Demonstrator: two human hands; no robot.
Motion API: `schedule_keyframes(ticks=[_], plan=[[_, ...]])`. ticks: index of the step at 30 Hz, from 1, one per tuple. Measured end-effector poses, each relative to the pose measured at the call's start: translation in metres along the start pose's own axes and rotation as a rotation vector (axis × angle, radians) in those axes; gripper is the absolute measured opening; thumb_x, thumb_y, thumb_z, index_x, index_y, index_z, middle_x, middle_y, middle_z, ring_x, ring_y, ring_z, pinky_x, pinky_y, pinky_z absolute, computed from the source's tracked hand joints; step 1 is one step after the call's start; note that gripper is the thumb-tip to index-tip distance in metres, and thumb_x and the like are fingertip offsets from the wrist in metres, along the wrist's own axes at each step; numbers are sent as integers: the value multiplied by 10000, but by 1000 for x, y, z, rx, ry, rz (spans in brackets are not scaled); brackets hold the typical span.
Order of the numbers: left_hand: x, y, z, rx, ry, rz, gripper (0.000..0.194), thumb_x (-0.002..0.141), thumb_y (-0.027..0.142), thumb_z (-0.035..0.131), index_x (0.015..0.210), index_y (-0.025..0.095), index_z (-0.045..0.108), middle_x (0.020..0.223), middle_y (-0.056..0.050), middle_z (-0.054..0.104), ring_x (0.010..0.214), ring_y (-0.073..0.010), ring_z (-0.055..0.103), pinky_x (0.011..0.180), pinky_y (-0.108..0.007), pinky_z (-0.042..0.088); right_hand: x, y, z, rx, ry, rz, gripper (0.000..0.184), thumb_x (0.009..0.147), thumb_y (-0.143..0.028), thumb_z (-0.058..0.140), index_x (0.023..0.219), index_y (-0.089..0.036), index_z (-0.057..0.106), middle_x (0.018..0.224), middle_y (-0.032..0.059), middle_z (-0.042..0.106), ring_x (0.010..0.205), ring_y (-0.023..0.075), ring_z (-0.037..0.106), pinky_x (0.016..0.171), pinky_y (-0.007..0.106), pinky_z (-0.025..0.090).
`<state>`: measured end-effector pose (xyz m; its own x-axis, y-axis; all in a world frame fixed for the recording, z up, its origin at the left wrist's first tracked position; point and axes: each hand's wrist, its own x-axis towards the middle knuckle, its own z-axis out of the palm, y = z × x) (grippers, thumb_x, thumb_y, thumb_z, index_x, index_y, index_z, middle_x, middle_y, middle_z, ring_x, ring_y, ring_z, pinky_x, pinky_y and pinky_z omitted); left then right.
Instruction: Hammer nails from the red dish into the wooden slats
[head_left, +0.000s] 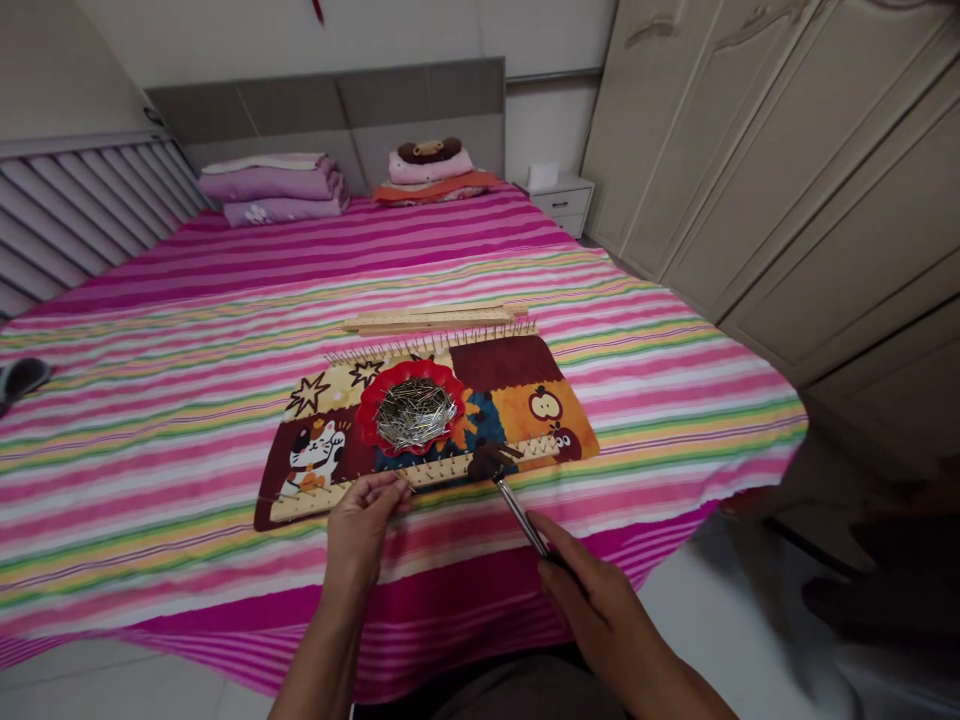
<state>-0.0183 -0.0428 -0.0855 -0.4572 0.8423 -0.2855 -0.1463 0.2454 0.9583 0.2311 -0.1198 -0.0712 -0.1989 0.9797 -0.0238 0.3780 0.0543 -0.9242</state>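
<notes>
My right hand (592, 600) is wrapped round the dark grip of a hammer (523, 515). The hammer's dark, slightly blurred head is over the right part of a pale wooden strip (442, 468) studded with nails. At the strip's near edge, left of the hammer head, my left hand (367, 515) is closed in a pinch on what looks like a nail (409, 487). Just beyond the strip, a red scalloped bowl (365, 420) holds a heap of loose nails (416, 412). Strip and bowl rest on a patterned mat (495, 365) with a cat and apples.
Another nail-studded strip (435, 343) lies along the mat's far edge, with plain wooden strips (442, 319) behind it. Everything rests on a striped bedspread (187, 370). Folded bedding (274, 187) is by the headboard; a wardrobe (750, 180) stands at right.
</notes>
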Motion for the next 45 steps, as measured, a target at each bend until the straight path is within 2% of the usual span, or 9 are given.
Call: schedule_keyframes(ticks=[8, 14, 23, 26, 28, 32, 35, 41, 45], plan=[[3, -17, 6, 233, 51, 146, 343, 575, 452, 717, 764, 173, 654, 687, -5, 678, 639, -128, 599, 624, -247, 478, 0, -1, -1, 17, 6, -24, 453, 926, -285, 410, 1370, -211, 465, 550, -42, 551, 651, 151, 618, 717, 253, 530], [3, -18, 8, 309, 61, 184, 336, 618, 475, 674, 781, 181, 658, 700, -17, 689, 651, -146, 608, 630, -260, 480, 0, 0, -2, 12, -14, -21, 454, 932, -299, 404, 1377, -225, 452, 691, -9, 625, 700, 152, 629, 745, 260, 527], [0, -22, 7, 537, 60, 343, 222, 665, 428, 617, 744, 225, 658, 772, -18, 702, 745, -179, 630, 718, -279, 474, 6, -6, 3, -33, -50, -26, 456, 943, -288, 379, 1388, -203, 427, 536, -62, 502, 468, 111, 488, 488, 203, 455], [1, -24, 7, 580, 39, 424, 204, 687, 414, 592, 738, 226, 655, 780, -25, 696, 751, -181, 625, 722, -283, 469, 14, -18, 7, -54, -78, -76, 444, 930, -242, 389, 1367, -219, 458, 685, -16, 645, 691, 153, 636, 669, 256, 525], [2, -25, 7, 592, 29, 450, 187, 697, 399, 582, 734, 230, 653, 787, -28, 698, 766, -184, 627, 730, -285, 468, 21, -25, 11, -50, -108, -114, 440, 925, -220, 401, 1359, -254, 467, 924, 21, 710, 933, 183, 654, 819, 302, 523], [1, -27, 6, 590, 38, 442, 182, 707, 395, 576, 741, 233, 651, 783, -27, 701, 752, -181, 629, 716, -277, 469, 33, -31, 20, 2, -152, -200, 455, 936, -183, 398, 1377, -295, 424, 1303, 25, 591, 1199, 175, 542, 995, 345, 446], [0, -28, 5, 590, 40, 431, 195, 713, 403, 573, 757, 232, 656, 778, -25, 698, 726, -173, 624, 695, -266, 467, 38, -32, 24, -4, -155, -253, 488, 938, -154, 377, 1409, -282, 370, 1350, 27, 552, 1241, 162, 502, 1034, 345, 416], [2, -27, 5, 626, 40, 445, 172, 702, 379, 560, 710, 232, 649, 695, -6, 666, 656, -157, 596, 643, -250, 449, 42, -37, 24, -78, -243, -242, 492, 921, -137, 387, 1396, -264, 395, 1270, 53, 612, 1137, 188, 585, 964, 369, 477], [4, -27, 6, 607, 47, 433, 193, 692, 403, 574, 714, 227, 652, 745, -20, 688, 700, -167, 614, 673, -259, 462, 34, -40, 15, -67, -163, -264, 491, 936, -166, 391, 1411, -284, 364, 1325, 41, 570, 1196, 165, 541, 990, 323, 456]])
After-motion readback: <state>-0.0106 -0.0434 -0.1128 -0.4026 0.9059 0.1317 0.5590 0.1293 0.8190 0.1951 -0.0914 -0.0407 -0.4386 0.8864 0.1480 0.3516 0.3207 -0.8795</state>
